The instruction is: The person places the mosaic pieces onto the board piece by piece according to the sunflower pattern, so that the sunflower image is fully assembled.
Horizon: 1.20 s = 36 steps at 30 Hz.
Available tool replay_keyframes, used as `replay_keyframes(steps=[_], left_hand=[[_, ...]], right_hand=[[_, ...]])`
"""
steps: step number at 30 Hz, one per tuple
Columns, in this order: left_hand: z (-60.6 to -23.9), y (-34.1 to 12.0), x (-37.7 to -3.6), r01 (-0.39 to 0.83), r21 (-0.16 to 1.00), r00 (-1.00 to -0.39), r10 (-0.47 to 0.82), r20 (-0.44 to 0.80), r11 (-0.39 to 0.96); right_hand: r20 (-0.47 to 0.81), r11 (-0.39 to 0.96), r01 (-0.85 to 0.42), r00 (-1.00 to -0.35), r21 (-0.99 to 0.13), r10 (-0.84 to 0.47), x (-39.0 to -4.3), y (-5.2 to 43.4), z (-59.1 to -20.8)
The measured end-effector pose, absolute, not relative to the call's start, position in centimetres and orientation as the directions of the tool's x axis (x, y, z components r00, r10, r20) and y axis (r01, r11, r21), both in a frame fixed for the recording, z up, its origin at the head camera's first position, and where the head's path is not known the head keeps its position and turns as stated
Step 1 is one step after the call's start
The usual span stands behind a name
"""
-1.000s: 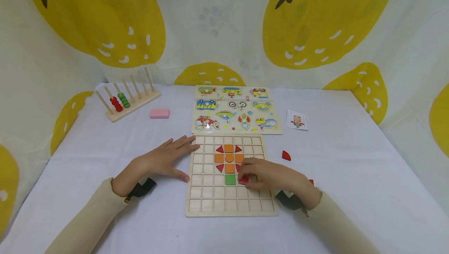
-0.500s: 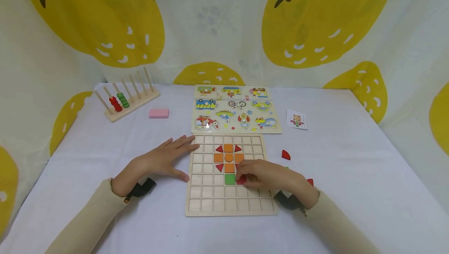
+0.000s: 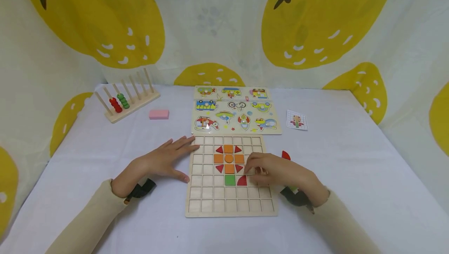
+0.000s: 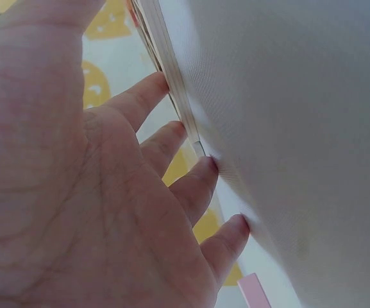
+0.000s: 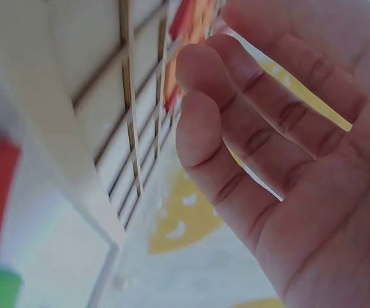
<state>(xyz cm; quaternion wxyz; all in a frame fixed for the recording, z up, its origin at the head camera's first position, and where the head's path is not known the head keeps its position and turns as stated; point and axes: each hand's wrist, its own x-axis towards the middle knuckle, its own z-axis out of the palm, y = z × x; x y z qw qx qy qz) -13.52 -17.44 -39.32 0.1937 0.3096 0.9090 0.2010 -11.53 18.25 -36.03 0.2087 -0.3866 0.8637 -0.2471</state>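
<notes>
I see the red quarter-circle piece (image 3: 242, 181) sitting in a cell of the wooden grid board (image 3: 231, 203), just right of the green square (image 3: 230, 179) and below the orange-and-red pattern (image 3: 229, 158). My right hand (image 3: 277, 172) hovers over the board beside it, fingers loosely curled, holding nothing. My left hand (image 3: 165, 160) lies spread flat — fingertips touching the board's left edge. Beyond the board lies a vehicle puzzle (image 3: 235, 115); I can read no writing.
</notes>
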Motion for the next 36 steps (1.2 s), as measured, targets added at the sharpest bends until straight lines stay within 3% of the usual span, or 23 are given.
replay_keyframes(steps=[18, 36], left_hand=[[-39.3, -17.5, -13.5, 0.484, 0.485, -0.733, 0.640, -0.231, 0.729], [-39.3, -17.6, -13.5, 0.485, 0.486, -0.732, 0.642, -0.230, 0.727]], right_hand=[[-0.059, 0.662, -0.539, -0.751, -0.521, -0.657, -14.1, 24.1, -34.2], [-0.192, 0.735, -0.411, -0.790, -0.539, -0.582, -15.8, 26.9, -36.2]])
